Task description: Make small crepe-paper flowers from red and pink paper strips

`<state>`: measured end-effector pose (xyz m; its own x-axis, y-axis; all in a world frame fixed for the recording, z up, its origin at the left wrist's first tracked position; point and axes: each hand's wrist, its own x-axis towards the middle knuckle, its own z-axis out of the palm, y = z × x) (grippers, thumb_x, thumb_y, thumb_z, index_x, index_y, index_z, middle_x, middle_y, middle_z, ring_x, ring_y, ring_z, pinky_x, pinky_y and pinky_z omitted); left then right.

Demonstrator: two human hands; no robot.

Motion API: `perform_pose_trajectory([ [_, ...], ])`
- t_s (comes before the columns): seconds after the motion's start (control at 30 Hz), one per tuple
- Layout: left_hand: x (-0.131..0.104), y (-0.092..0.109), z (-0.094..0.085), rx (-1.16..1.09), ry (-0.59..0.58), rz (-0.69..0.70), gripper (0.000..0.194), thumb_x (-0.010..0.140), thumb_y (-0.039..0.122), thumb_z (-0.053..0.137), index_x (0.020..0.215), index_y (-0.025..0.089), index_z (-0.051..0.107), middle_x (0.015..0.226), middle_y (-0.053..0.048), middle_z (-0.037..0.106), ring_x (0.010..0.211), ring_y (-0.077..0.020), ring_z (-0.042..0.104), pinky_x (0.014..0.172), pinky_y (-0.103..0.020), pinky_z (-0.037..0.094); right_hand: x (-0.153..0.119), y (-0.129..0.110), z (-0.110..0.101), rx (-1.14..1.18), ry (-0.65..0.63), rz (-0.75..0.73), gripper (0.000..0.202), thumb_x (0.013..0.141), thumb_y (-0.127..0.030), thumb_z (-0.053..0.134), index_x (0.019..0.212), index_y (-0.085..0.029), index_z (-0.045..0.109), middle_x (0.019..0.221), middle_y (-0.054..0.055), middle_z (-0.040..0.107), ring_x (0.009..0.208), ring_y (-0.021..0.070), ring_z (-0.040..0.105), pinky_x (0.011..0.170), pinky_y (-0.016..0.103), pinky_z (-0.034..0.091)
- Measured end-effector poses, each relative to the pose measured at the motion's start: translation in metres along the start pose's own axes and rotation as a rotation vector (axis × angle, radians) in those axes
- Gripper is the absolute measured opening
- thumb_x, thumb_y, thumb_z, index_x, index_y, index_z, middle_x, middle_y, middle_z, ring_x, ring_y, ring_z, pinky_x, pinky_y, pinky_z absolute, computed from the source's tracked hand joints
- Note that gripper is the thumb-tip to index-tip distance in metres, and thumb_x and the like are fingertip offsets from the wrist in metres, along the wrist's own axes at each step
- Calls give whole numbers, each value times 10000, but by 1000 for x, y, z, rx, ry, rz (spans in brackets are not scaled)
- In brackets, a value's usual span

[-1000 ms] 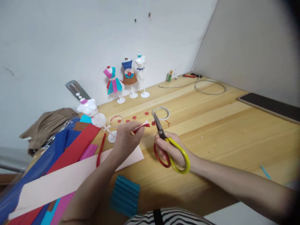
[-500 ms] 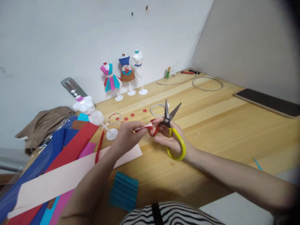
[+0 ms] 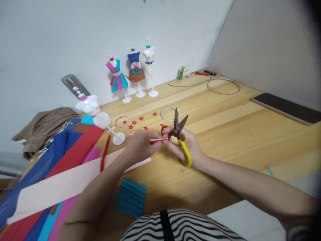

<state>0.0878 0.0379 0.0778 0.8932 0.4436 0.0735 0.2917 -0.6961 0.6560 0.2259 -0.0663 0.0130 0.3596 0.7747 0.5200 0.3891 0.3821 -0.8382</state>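
Note:
My left hand [image 3: 141, 145] pinches a small folded strip [image 3: 156, 140], red with a pale pink face, between thumb and fingers. Against the strip's other end rest the thumb and fingertips of my right hand [image 3: 189, 145]. That same hand carries scissors [image 3: 176, 131], blades apart and pointing up, one yellow handle loop hanging by the palm and a red loop near the fingertips. Beneath my left forearm lies a long pale pink strip [image 3: 62, 177] with a narrow red strip [image 3: 105, 152] across it. A pleated teal piece [image 3: 131, 197] is near my body.
Dressed mini mannequins [image 3: 136, 67] stand along the wall; another mannequin [image 3: 90, 107] leans at left by coloured strips [image 3: 75, 150]. Several red flower cutouts [image 3: 141, 118] and a white ring [image 3: 170, 114] lie beyond my hands. A phone [image 3: 288, 107] and cable [image 3: 223, 87] are at right.
Both hands have come closer together, and my right fingertips now touch the strip. The scissors have turned, their yellow loop now seen more edge-on. The camera view has shifted slightly.

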Motion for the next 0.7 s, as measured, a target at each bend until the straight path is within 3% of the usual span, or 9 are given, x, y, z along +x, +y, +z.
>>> perform_pose_trajectory([
  [0.17, 5, -7, 4, -219, 84, -73, 121, 743, 208, 640, 672, 135, 705, 574, 21, 573, 585, -83, 465, 567, -207, 333, 1, 1, 1, 127, 96, 64, 195, 780, -237, 752, 911, -221, 608, 763, -6, 666, 699, 158, 644, 680, 320, 543],
  [0.33, 11, -18, 17, -792, 102, -205, 251, 573, 290, 832, 748, 143, 729, 629, 9, 646, 582, -93, 539, 591, -226, 410, 4, -1, 1, 248, 157, 148, 277, 740, -302, 802, 904, -224, 593, 717, -15, 670, 599, 142, 641, 596, 303, 552],
  [0.43, 12, -20, 30, -1047, 145, -232, 284, 553, 302, 858, 740, 141, 718, 586, 13, 638, 540, -89, 548, 590, -237, 432, 5, -3, 0, 253, 181, 202, 321, 707, -348, 834, 897, -243, 598, 701, -20, 667, 566, 140, 625, 568, 308, 543],
  [0.7, 10, -17, 48, -1338, 217, -241, 260, 582, 327, 864, 688, 154, 700, 529, 31, 586, 489, -65, 493, 574, -231, 397, 4, 3, 7, 427, 205, 272, 347, 653, -340, 865, 863, -253, 603, 667, -38, 663, 536, 127, 617, 534, 286, 516],
])
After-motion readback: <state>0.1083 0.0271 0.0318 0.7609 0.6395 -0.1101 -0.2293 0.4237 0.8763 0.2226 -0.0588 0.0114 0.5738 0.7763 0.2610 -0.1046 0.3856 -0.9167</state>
